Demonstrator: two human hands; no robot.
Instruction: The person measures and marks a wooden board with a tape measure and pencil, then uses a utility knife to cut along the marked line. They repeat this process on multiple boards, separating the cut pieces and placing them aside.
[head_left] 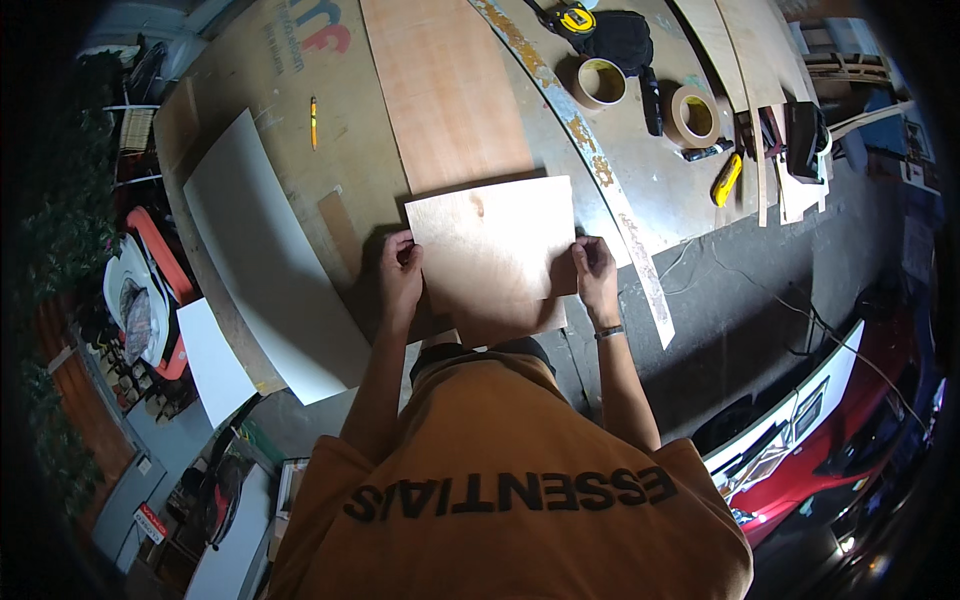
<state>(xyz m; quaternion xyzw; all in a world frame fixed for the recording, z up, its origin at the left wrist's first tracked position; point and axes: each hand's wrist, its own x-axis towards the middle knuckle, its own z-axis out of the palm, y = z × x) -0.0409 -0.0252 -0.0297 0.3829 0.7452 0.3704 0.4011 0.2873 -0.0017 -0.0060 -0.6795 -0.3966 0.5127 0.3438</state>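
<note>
Between my two hands is a thin, pale plywood sheet (490,235), roughly square, with a small knot near its far edge. My left hand (402,270) pinches its left edge, and my right hand (595,270) pinches the right one. Beneath it, a longer reddish plywood panel (450,100) runs away across the table. A piece of similar wood (510,322) shows under the pale sheet's near edge, close to my body; whether it belongs to the long panel is hidden.
A white sheet (270,260) and a pencil (314,123) lie left on the table (350,200). Rightward are a paint-worn metal strip (590,150), tape rolls (600,82), a yellow tape measure (577,18), a black pouch (615,42), a yellow utility knife (727,180) and wood strips (745,60).
</note>
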